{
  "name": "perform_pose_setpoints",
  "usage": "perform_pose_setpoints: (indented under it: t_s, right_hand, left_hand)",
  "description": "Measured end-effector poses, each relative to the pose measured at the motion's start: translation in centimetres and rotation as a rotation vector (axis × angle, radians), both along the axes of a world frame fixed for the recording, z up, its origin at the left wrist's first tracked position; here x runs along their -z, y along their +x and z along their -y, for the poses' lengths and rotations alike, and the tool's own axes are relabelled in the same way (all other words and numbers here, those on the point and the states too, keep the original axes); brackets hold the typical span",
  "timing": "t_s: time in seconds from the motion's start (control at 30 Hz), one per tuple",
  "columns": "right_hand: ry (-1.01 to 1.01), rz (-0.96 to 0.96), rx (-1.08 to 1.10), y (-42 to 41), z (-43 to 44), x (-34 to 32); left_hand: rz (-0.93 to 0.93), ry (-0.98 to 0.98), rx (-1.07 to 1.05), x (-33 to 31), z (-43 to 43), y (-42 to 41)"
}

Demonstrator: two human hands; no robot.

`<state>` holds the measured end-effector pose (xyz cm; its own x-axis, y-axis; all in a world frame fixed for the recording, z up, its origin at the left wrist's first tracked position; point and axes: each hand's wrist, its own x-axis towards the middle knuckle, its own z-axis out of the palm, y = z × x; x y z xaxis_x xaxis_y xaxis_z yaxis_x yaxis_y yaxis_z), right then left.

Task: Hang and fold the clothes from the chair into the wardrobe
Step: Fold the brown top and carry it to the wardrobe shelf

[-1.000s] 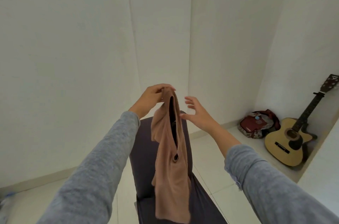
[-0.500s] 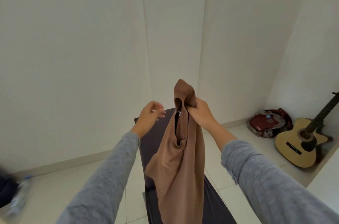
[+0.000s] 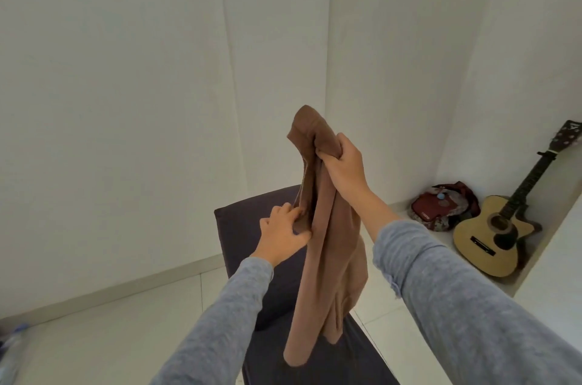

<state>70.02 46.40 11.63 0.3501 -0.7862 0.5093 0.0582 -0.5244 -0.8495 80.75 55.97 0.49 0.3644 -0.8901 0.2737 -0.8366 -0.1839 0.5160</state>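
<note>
Plain white walls [image 3: 126, 69] are meeting in a corner, and soft, even light is falling across them. Pale floor tiles [image 3: 110, 347] are running below a baseboard [image 3: 126, 288]. An acoustic guitar [image 3: 491, 236] is leaning against the right-hand wall, with a red patterned bag [image 3: 431, 206] lying just beside it.

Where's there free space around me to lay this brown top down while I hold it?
Bare floor tiles lie between the left wall's baseboard and the chair; a narrower strip runs right of the chair. The visible seat part below the brown top looks bare. Crowded: the far right corner, with guitar and red bag.
</note>
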Motion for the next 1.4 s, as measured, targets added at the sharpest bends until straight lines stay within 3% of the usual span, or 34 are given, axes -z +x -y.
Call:
perform_pose_setpoints:
  t_s: [0.07,0.2,0.33,0.43,0.57,0.7,0.77,0.93,1.13,1.4]
  right_hand:
    - [-0.005,-0.004,0.045,-1.5,0.9,-0.1]
    - [0.015,-0.052,0.262,-4.5,3.0,-0.1]
    - [0.106,-0.464,0.470,-6.8,4.7,0.3]
    - [0.186,-0.601,0.387,-7.7,5.4,1.8]
    - [0.228,-0.614,0.265,-7.5,5.8,3.6]
    - [0.238,-0.340,0.320,-6.7,5.1,3.8]
    - [0.282,-0.296,0.298,-6.4,4.7,4.2]
    - [0.340,-0.341,0.144,-5.5,3.3,6.7]
    - [0.203,-0.691,0.075,-4.1,3.0,9.5]
    - [0.107,-0.465,0.232,-2.0,1.1,9.6]
  left_hand:
    - [0.060,-0.059,-0.040,-0.7,0.4,1.1]
    - [-0.184,-0.280,-0.148,-3.4,0.6,3.1]
    - [-0.435,-0.449,-0.324,-6.1,0.3,4.9]
    - [-0.594,-0.492,-0.400,-6.6,0.3,6.1]
    - [-0.694,-0.515,-0.371,-7.3,0.6,7.0]
    - [-0.597,-0.485,-0.288,-8.3,0.3,6.9]
    - [-0.527,-0.460,-0.258,-8.2,-0.1,6.7]
    - [-0.467,-0.325,-0.121,-6.3,-1.4,7.2]
    - [-0.295,-0.095,-0.133,-3.5,-4.1,9.7]
    - [-0.002,-0.072,-0.283,-1.0,-5.4,10.7]
